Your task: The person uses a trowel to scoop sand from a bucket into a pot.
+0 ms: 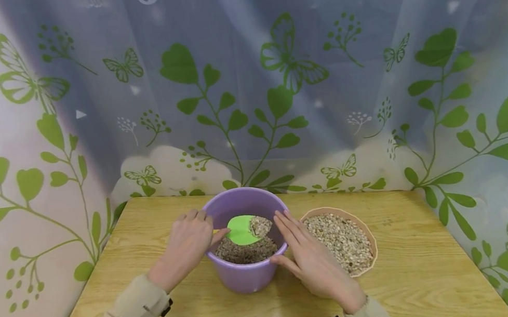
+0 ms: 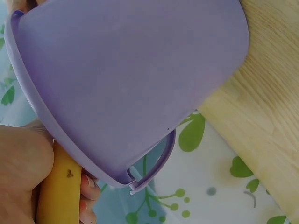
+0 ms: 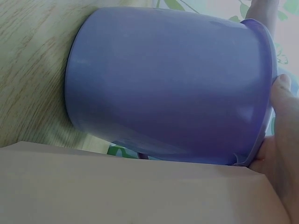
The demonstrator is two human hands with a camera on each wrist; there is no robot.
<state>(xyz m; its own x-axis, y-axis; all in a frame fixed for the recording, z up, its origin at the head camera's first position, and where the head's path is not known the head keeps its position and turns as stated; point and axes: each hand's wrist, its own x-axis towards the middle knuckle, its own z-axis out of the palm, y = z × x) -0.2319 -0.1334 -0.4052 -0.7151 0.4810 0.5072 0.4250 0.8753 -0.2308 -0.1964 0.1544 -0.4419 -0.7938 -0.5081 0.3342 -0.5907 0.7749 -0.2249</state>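
My left hand (image 1: 188, 242) grips the yellow handle (image 2: 60, 186) of a small shovel at the left side of a purple bucket (image 1: 246, 278). The shovel's green blade (image 1: 241, 230) lies over the bucket's opening with a small heap of pale flakes (image 1: 260, 226) toward its right end. Beneath it, darker-looking flakes (image 1: 241, 254) cover the bucket's bottom. My right hand (image 1: 313, 261) rests on the bucket's right rim, fingers extended along it and thumb at the near edge. The bucket's purple carrying handle (image 2: 163, 163) hangs at its side in the left wrist view.
Right beside the bucket stands a peach-coloured basin (image 1: 375, 252) full of pale, grain-like flakes (image 1: 340, 240), partly behind my right hand. Both stand on a wooden table (image 1: 417, 265). A curtain (image 1: 238, 102) with green leaves and butterflies closes off the back and sides.
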